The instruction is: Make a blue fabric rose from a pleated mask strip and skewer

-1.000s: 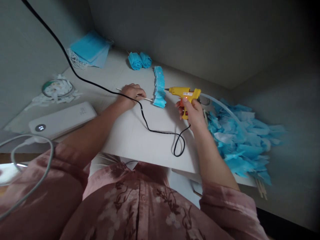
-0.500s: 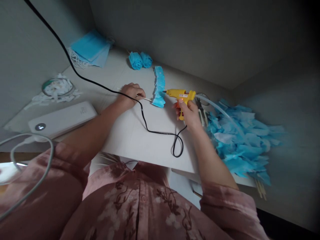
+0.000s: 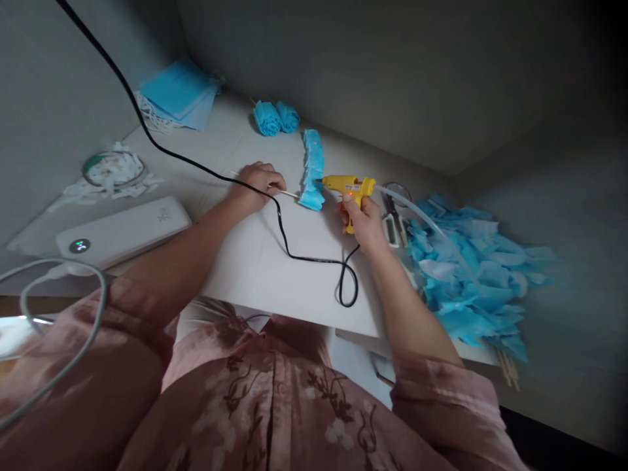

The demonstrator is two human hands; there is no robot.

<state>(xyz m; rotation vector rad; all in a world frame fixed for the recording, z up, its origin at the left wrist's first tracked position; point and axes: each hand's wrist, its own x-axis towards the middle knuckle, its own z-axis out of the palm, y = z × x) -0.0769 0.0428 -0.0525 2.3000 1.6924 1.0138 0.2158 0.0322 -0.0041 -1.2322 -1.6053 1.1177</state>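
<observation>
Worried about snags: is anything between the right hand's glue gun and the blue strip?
Nothing visible: the right hand holds the glue gun with its nozzle at the blue strip, while the black cord loops nearer the body.

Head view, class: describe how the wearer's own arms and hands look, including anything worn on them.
The left hand and right hand are bare, with no gloves or watch showing. The left sleeve and right sleeve are loose and dusky pink, ending near the elbows.
</observation>
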